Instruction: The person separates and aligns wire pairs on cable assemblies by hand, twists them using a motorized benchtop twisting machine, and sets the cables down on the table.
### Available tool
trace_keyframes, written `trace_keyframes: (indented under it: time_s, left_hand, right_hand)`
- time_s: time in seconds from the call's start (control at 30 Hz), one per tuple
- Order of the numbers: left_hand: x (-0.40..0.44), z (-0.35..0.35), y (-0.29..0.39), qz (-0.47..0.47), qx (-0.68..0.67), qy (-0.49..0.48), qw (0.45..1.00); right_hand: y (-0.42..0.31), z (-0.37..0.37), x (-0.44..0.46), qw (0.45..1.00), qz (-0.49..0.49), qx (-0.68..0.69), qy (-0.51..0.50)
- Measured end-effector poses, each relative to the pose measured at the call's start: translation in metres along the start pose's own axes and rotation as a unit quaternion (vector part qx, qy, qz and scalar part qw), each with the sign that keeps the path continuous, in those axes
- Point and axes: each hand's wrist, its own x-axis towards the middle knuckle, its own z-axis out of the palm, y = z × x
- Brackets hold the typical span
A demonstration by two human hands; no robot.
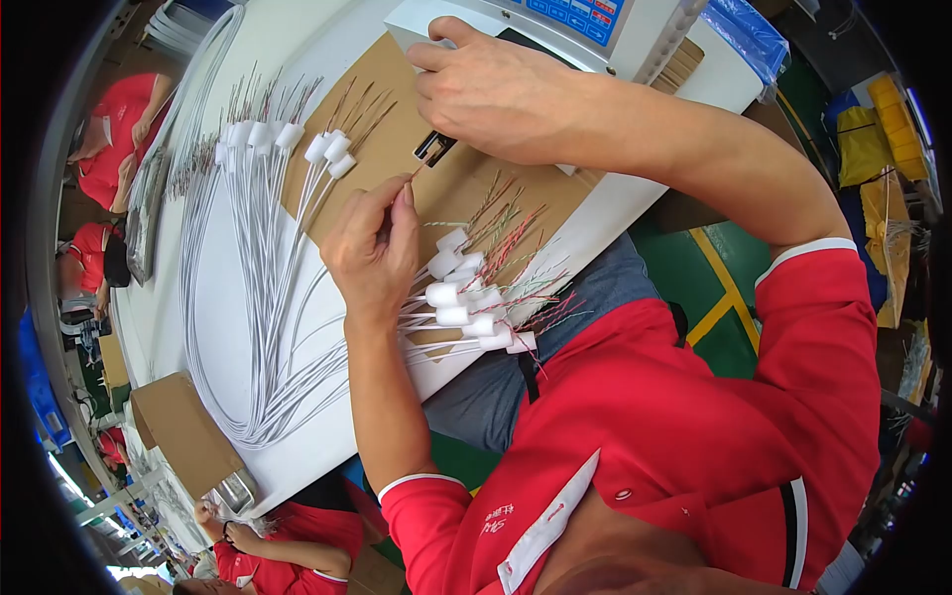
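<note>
My left hand [372, 243] is closed, thumb and forefinger pinching a thin wire [417, 171]. The wire's tip reaches a small black slotted part [434, 149] at the front of a white machine [405, 22]. Over that machine's near side lies my right hand [491, 94], its fingers curled in; whatever they grip is hidden. Beside my left wrist, several white cables end in white foam-like sleeves [453, 315] with twisted red, green and brown wires fanning out. Another group of white-sleeved cable ends [338, 149] lies beyond my left hand, their brownish wires pointing away.
Flat cardboard [372, 74] covers part of the white table [159, 327]. White cables [248, 421] loop across it towards a cardboard box [183, 431]. A blue keypad [580, 20] tops the machine. Co-workers in red shirts [119, 139] sit along the left side and at the bottom [297, 545].
</note>
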Motion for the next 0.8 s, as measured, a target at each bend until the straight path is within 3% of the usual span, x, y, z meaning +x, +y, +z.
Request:
trace_keyframes:
  time_s: [0.8]
  left_hand:
    - [0.003, 0.012, -0.013, 0.017, 0.050, -0.005, 0.999]
  right_hand:
    - [0.001, -0.002, 0.000, 0.999, 0.005, 0.030, -0.033]
